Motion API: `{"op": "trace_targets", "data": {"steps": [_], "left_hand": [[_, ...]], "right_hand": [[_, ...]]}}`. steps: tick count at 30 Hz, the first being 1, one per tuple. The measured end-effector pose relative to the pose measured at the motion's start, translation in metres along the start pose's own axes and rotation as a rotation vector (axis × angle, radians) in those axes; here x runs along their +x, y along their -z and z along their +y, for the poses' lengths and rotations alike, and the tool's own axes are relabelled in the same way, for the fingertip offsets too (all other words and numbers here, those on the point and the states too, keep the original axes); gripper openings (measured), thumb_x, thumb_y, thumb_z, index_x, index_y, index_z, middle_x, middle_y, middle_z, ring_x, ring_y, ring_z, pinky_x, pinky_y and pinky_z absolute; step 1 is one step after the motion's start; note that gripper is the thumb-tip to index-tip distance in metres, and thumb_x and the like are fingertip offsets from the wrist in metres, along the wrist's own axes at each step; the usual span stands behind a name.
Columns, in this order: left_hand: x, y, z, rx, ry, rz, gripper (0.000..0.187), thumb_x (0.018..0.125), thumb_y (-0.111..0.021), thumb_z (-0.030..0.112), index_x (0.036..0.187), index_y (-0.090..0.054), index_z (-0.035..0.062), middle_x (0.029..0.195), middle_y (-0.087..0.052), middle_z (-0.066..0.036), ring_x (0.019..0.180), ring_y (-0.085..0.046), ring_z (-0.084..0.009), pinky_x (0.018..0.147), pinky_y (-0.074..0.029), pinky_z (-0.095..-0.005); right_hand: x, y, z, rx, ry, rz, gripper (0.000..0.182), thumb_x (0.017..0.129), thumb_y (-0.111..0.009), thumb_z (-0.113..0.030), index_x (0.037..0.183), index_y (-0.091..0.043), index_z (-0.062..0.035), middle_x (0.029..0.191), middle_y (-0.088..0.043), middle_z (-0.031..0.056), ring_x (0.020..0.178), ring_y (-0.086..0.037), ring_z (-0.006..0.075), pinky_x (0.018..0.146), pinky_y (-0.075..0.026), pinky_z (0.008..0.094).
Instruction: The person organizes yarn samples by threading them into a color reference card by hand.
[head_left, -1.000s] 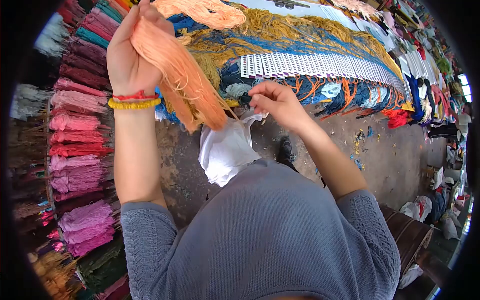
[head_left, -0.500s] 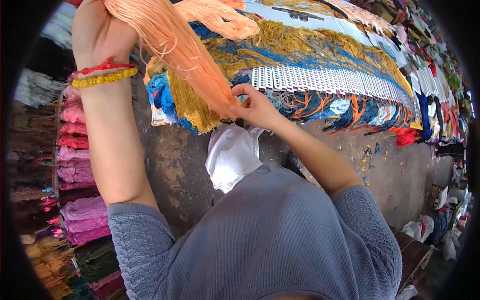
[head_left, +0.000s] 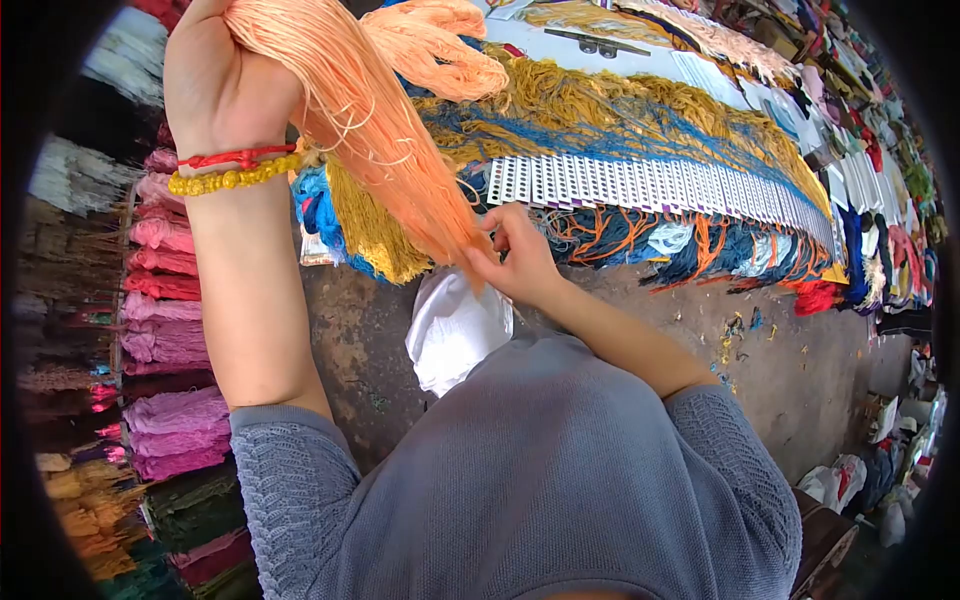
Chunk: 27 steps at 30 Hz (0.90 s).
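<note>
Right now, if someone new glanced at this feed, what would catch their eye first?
First the bundle of peach yarn, held high in the left hand and hanging down to the right hand, whose fingers pinch its lower end. Behind it, across the top, lies a long heap of yellow and blue yarn with a white perforated strip. Down the left edge run rows of pink and red skeins.

I'm in a yarn workshop: dyed skeins stacked at my left, a long thread-covered bench (scraps litter the concrete floor).
</note>
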<state>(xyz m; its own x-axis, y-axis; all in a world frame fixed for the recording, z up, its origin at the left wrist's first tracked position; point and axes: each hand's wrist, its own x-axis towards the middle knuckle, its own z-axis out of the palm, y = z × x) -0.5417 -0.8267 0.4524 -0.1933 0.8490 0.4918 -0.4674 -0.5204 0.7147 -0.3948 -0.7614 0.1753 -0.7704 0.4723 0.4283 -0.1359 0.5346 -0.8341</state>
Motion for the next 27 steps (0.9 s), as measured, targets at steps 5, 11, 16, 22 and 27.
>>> {"op": "trace_targets", "data": {"steps": [5,11,16,22,27], "left_hand": [[0.023,-0.013,0.011,-0.096,-0.075,0.136,0.018,0.088,-0.042,0.01,0.092,-0.054,-0.0026,0.082,-0.062,-0.013,0.075,-0.062,-0.02,0.07,-0.052,-0.031],[0.051,-0.044,0.038,-0.002,0.021,0.019,0.018,0.087,-0.048,0.011,0.088,-0.056,-0.0051,0.085,-0.061,-0.019,0.078,-0.06,-0.025,0.073,-0.051,-0.0333],[0.063,-0.043,0.051,-0.064,0.012,0.094,0.021,0.086,-0.046,0.015,0.087,-0.056,-0.0027,0.078,-0.058,-0.012,0.069,-0.056,-0.0188,0.064,-0.048,-0.0277],[0.073,-0.04,0.056,-0.209,0.031,0.17,0.025,0.086,-0.043,0.021,0.085,-0.058,0.0009,0.066,-0.055,-0.002,0.055,-0.05,-0.0095,0.051,-0.042,-0.0194],[0.013,-0.008,0.04,0.243,-0.166,0.286,0.023,0.089,-0.046,0.017,0.097,-0.051,-0.0044,0.096,-0.056,-0.014,0.094,-0.053,-0.024,0.089,-0.042,-0.0364]], "right_hand": [[-0.009,-0.004,0.07,0.07,-0.263,-0.198,0.045,0.066,-0.065,-0.009,0.104,-0.04,-0.0051,0.093,-0.049,0.0071,0.064,-0.052,0.0127,0.057,-0.044,0.0266],[-0.001,-0.015,0.113,0.26,-0.398,-0.297,0.061,0.067,-0.066,-0.009,0.118,-0.034,-0.0046,0.1,-0.05,0.0095,0.071,-0.056,0.0173,0.061,-0.046,0.0267],[0.008,0.014,0.106,0.593,-0.811,-0.441,0.053,0.074,-0.064,-0.011,0.117,-0.034,-0.0068,0.088,-0.057,0.0057,0.061,-0.056,0.0116,0.052,-0.045,0.025],[-0.025,0.087,0.137,0.585,-0.787,-0.722,0.022,0.077,-0.061,-0.012,0.096,-0.052,-0.0045,0.062,-0.053,0.0003,0.053,-0.051,0.0071,0.046,-0.041,0.0195],[-0.033,0.203,0.133,0.316,-0.763,-0.749,0.016,0.078,-0.062,-0.018,0.081,-0.062,-0.0019,0.063,-0.055,0.0004,0.053,-0.05,0.006,0.045,-0.038,0.0191]]}}
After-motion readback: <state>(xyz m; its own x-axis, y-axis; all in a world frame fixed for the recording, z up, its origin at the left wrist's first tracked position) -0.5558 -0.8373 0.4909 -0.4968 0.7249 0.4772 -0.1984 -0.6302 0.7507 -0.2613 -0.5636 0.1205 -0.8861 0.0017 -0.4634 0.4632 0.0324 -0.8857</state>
